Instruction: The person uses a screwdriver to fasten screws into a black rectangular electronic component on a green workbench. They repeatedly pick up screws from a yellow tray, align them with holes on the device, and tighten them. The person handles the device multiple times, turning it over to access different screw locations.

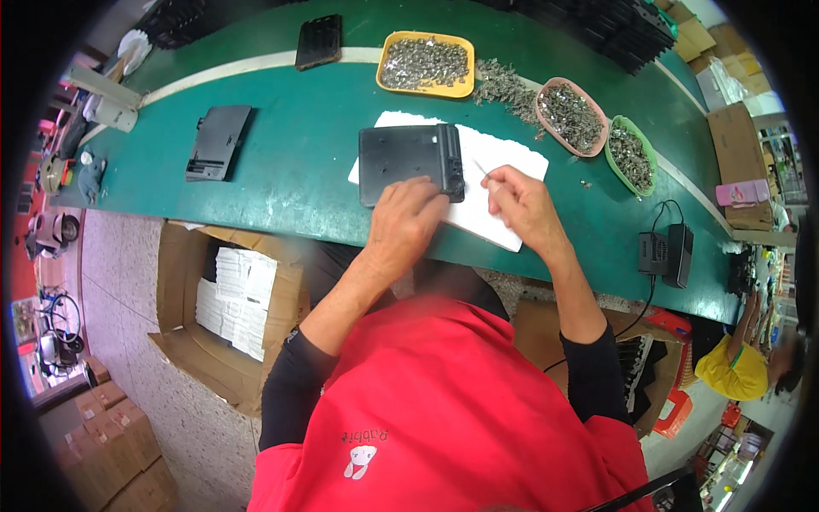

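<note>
A black plastic case (399, 158) with a ridged right-hand edge lies on a white foam sheet (499, 224) in front of me. My left hand (408, 215) grips its near edge, fingers curled together over the lower right corner. Just right of the case, my right hand (522, 205) is closed in a pinch on a thin, light rod-like piece (480, 167). That piece points up and left toward the case; its exact kind is too small to make out.
Yellow (467, 84), pink (604, 136) and green (651, 181) trays of small metal parts stand beyond the foam, with a loose heap (505, 88) between. Other black cases (220, 141) lie leftward. A black adapter (678, 256) sits right; an open carton (183, 282) stands below the bench.
</note>
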